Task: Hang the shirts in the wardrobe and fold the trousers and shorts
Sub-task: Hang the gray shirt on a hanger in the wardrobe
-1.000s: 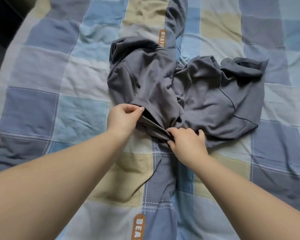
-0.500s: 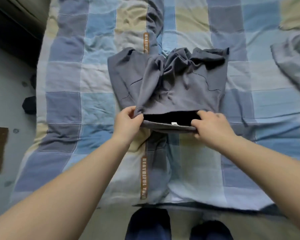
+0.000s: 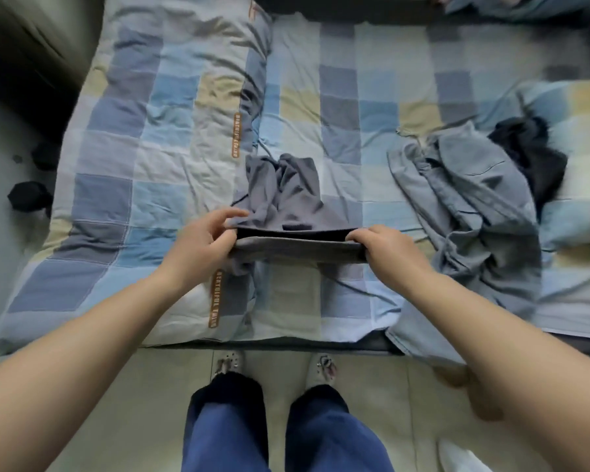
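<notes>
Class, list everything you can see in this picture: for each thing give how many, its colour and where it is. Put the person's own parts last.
Shorts: 1, dark grey, middle of the bed, waistband held up at both ends.
Garment: 1, pale blue-grey, crumpled on the bed to the right, hanging over its edge.
Dark garment: 1, navy or black, behind the pale one.
Quilt: 1, checked blue, grey and yellow, covering the bed.
Dark objects: 2, black, on the floor at left; too blurred to name.
Floor: pale tiles, in front of the bed.
Left hand: 1, grips the waistband's left end.
Right hand: 1, grips its right end.
Legs: 2, in blue trousers, pale shoes.
</notes>
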`<state>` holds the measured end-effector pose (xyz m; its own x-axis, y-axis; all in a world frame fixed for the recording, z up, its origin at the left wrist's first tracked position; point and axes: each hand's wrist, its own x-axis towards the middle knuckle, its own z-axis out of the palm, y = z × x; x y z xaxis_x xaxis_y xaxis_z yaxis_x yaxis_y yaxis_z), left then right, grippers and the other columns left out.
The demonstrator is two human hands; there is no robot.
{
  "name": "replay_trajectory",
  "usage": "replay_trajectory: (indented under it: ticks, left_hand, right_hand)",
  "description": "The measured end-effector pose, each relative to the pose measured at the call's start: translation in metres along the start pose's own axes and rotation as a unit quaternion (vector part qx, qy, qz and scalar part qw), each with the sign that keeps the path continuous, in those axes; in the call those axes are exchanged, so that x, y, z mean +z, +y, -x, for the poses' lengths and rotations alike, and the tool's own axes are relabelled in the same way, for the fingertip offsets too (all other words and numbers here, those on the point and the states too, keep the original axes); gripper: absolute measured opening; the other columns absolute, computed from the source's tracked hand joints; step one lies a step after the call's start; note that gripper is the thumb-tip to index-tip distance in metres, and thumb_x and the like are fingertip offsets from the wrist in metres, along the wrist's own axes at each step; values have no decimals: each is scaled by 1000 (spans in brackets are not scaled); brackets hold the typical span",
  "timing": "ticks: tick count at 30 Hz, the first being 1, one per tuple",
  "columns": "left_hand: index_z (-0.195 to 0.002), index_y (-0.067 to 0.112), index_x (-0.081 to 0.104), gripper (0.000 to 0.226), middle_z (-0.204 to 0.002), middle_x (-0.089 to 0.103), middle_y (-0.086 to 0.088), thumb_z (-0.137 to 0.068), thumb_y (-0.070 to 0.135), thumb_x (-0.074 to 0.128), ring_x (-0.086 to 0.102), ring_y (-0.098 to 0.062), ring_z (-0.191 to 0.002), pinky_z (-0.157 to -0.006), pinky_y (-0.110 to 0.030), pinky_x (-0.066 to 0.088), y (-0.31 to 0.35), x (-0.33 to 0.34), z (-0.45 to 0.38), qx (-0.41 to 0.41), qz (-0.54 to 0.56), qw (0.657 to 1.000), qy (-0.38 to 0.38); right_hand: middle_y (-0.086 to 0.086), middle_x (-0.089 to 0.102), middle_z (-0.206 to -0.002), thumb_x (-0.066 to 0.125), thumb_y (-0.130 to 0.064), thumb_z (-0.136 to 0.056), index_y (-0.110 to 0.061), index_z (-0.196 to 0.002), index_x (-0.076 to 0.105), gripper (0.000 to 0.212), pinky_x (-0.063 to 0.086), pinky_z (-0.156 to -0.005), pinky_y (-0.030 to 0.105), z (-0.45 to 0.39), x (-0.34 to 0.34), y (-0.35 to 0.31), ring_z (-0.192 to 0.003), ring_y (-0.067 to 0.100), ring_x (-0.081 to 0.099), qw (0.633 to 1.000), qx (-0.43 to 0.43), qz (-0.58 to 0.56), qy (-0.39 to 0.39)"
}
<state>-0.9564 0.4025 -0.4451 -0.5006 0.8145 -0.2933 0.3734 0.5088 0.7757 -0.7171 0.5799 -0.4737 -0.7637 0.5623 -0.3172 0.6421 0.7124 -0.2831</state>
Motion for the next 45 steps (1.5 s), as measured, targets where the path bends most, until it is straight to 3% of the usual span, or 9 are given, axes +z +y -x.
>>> replay_trajectory:
  ticks: [4,9,13,18,20,23,35,39,45]
  left_hand:
    - [-99,36,70,40,-71,62,6,-98,8,42,46,-10,-55,-54,-21,36,56,-22,24,47,74,987,-132]
    - [-63,23,67,28,-64,47,-1,-75,46,56,42,-13,-61,-50,-15,34,103,-72,38,67,170,958,-222]
    - [-77,7,62,74,-66,49,-4,-50,75,73,47,-13,-60,-56,-20,37,132,-112,45,186,28,950,-250]
    - [-91,18,71,17,-87,70,-6,-82,33,71,65,-16,-84,-80,-31,52,175,-135,56,276,-51,931,-233]
    - [-94,10,70,27,-90,69,-13,-83,34,72,64,-24,-85,-82,-41,50,193,-135,60,308,-45,918,-244]
    - [-79,22,68,17,-69,64,9,-82,38,71,56,-6,-67,-69,-31,45,225,-127,74,345,-34,902,-256]
    - [-81,31,71,11,-83,68,-7,-89,28,65,62,-31,-80,-92,-49,49,320,-3,207,437,32,827,-354]
    - [-81,25,71,10,-78,64,0,-89,21,66,59,-21,-79,-96,-57,45,343,47,277,432,101,811,-383]
    - [-78,11,63,18,-58,49,10,-94,14,56,54,-10,-70,-95,-38,50,376,115,369,388,205,782,-443]
  right_hand:
    - [7,63,-124,44,-1,-88,-24,-132,54,51,45,-88,38,36,-84,-15,-112,31,57,997,-5,-2,76]
    - [6,67,-106,53,-6,-87,-17,-108,69,28,51,-79,39,75,-164,-47,-100,30,62,974,-12,57,221]
    - [5,68,-87,61,-9,-79,-17,-95,70,20,50,-64,31,115,-203,-78,-81,29,66,944,-14,151,294]
    - [1,67,-79,51,-30,-86,-19,-87,65,18,51,-59,36,180,-229,-98,-77,28,64,929,37,221,296]
    - [1,64,-70,63,-24,-83,-16,-79,64,8,47,-53,30,212,-234,-108,-67,26,63,914,53,248,317]
    - [1,61,-65,72,-23,-78,-15,-73,61,15,47,-48,31,264,-233,-115,-62,26,61,897,102,263,342]
    - [5,62,-69,69,-19,-73,-13,-76,68,7,53,-50,35,505,-182,-119,-64,29,64,827,305,315,352]
    - [4,61,-71,83,-18,-65,-13,-70,67,17,50,-52,33,595,-169,-130,-63,28,63,809,378,323,314]
    - [1,64,-91,62,-28,-88,-17,-99,62,15,50,-70,39,710,-154,-145,-85,27,63,749,491,179,407]
